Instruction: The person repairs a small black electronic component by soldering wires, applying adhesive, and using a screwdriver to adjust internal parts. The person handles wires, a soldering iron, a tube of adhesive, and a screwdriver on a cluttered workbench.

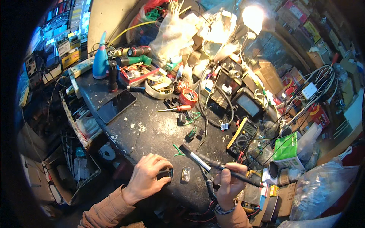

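left hand (147, 176): grip pinches maybe a small dark block (171, 173) | right hand (229, 186): grip holds long black stick (217, 165) | counter (152, 125) below

A blue bottle (100, 64) stands near a phone (116, 106)

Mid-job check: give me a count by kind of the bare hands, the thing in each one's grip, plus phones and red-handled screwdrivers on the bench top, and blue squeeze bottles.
Hands: 2 (left hand, right hand)
Small dark part, left: 1
Long black-and-white tool, right: 1
Phone: 1
Red-handled screwdriver: 1
Blue squeeze bottle: 1
Total: 7
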Motion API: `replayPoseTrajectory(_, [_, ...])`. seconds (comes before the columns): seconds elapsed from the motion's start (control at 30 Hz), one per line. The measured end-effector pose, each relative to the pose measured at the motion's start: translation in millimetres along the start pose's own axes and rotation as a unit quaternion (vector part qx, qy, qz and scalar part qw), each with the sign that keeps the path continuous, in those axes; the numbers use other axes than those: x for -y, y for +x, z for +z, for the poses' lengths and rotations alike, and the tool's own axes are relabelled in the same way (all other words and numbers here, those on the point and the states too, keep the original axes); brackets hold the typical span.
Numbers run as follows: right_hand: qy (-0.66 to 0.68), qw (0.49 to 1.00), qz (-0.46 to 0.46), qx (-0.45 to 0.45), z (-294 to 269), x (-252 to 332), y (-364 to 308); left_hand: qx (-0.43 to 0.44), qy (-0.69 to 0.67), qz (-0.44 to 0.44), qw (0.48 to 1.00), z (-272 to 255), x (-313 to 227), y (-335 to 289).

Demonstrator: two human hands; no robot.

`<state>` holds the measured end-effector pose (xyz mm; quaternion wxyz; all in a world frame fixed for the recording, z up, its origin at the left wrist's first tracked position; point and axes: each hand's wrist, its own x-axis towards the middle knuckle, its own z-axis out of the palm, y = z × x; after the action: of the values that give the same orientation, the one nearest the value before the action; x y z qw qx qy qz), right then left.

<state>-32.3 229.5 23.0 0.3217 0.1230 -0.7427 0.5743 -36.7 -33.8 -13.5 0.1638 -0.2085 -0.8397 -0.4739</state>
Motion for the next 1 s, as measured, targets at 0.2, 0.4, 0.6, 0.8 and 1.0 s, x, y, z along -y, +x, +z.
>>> replayPoseTrajectory(0.2, [-0.007,0.997,0.066,-0.045,-14.9,34.6,97.2,-0.023,-0.099,-0.083,0.991,-6.9,6.9,-0.2])
replayPoseTrajectory(0.4, [-0.044,0.986,0.126,-0.098,2.9,-28.4,225.4,-0.040,-0.140,-0.100,0.984,-8.7,20.7,6.4])
replayPoseTrajectory(0.6, [-0.122,0.983,0.065,-0.118,27.6,-117.8,328.2,-0.073,-0.106,-0.087,0.988,-1.8,27.8,1.0])
replayPoseTrajectory(0.8, [-0.111,0.984,0.114,-0.085,41.4,-191.9,399.0,-0.094,-0.099,-0.078,0.987,1.9,29.0,2.7])
replayPoseTrajectory(1.0, [0.184,0.961,0.186,0.095,43.8,-209.2,383.9,-0.102,-0.087,-0.068,0.989,4.7,33.8,2.0])
